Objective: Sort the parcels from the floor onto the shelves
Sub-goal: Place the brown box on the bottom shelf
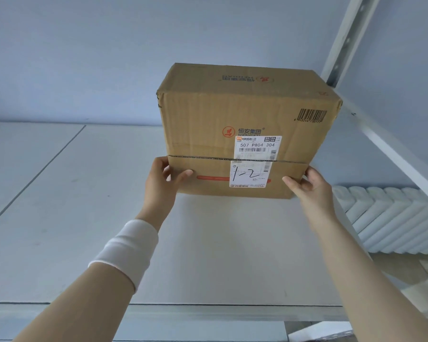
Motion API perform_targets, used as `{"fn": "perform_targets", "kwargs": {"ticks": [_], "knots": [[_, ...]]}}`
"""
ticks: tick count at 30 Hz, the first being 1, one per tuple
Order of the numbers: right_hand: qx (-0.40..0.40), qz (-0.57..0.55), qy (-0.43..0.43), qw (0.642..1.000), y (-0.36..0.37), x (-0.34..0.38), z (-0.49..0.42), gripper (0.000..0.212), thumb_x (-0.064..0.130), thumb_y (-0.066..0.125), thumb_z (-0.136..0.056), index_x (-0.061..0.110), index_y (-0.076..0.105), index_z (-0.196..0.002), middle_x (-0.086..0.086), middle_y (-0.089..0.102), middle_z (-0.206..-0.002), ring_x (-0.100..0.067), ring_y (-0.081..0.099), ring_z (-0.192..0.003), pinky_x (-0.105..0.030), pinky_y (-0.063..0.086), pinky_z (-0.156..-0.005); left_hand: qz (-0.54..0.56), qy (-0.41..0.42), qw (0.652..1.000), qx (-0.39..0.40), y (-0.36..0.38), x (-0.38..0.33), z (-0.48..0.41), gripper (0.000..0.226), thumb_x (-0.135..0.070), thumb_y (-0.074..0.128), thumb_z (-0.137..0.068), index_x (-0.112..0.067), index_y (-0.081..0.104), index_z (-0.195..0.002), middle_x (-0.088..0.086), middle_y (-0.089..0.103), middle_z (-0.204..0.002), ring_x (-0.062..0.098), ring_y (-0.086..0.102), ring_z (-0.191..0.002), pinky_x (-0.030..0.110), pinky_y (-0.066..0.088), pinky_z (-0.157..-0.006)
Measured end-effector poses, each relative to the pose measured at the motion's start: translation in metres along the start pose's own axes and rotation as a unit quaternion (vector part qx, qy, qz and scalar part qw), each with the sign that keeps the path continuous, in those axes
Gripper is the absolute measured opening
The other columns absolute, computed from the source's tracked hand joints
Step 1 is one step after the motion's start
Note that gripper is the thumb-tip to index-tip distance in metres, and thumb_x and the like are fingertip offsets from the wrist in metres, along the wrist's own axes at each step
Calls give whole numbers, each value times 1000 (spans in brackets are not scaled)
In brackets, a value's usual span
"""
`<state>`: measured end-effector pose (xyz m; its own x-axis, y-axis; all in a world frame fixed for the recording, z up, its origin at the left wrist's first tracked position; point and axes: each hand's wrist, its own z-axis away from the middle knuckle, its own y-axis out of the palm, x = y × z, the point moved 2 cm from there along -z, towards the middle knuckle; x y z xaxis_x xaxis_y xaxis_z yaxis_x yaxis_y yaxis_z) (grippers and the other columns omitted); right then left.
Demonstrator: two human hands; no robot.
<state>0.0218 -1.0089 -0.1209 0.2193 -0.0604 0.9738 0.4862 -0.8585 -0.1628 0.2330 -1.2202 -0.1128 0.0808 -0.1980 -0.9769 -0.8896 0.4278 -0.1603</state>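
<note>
While both hands, left hand and right hand, grip its lower corners, the cardboard parcel (stiff, probably light) sits on the shelf.

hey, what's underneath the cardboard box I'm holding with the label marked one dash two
The cardboard box sits on the white shelf, gripped at its near lower corners by the left hand and right hand. Only bare shelf shows around it; its footprint is hidden.

Light: bright, even, cool bluish | Shadows: soft under brown cardboard box | Focus: fairly sharp | Edges: wide-angle bending
</note>
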Motion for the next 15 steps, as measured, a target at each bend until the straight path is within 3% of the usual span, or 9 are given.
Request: {"fn": "perform_targets", "kwargs": {"ticks": [4, 7, 9, 12, 15], "knots": [[10, -5, 15, 1000, 0, -3, 0, 39, 15, 69, -82, 18, 58, -119, 4, 66, -117, -12, 60, -114, -35, 46, -101, -13, -2, 1000, 5, 1, 2, 1, 35, -15, 68, -84, -17, 47, -112, -16, 57, -105, 7, 54, -107, 14, 44, -82], [-9, 0, 40, 999, 0, 2, 10, 63, 15, 70, -82, 16, 44, -138, 3, 52, -138, -10, 49, -127, -19, 44, -98, -27, -15, 999, 20, -1, 2, 7, 56, -20, 71, -81, -13, 43, -129, -6, 54, -130, 9, 52, -119, 30, 42, -102], [-35, 7, 65, 997, -3, 7, 23, 76, 16, 71, -82, 14, 31, -146, 2, 36, -150, -10, 37, -136, -21, 38, -105, -23, -34, 999, 13, -4, -3, 19, 68, -21, 71, -82, -13, 34, -138, -2, 42, -144, 11, 43, -130, 30, 35, -108], [-44, 16, 98, 994, -7, 11, 47, 80, 18, 71, -81, 15, 25, -147, 1, 29, -153, -12, 31, -139, -32, 32, -112, -50, -47, 998, 3, -10, -14, 45, 69, -23, 68, -84, -14, 31, -140, -5, 35, -149, 10, 37, -135, 21, 31, -101], [-29, 31, 102, 994, -8, 18, 76, 80, 18, 71, -82, 15, 25, -147, 0, 29, -153, -14, 30, -140, -28, 29, -111, -77, -46, 996, 3, -19, -25, 76, 65, -26, 68, -84, -18, 33, -139, -7, 38, -146, 8, 38, -134, 19, 31, -95]]}}
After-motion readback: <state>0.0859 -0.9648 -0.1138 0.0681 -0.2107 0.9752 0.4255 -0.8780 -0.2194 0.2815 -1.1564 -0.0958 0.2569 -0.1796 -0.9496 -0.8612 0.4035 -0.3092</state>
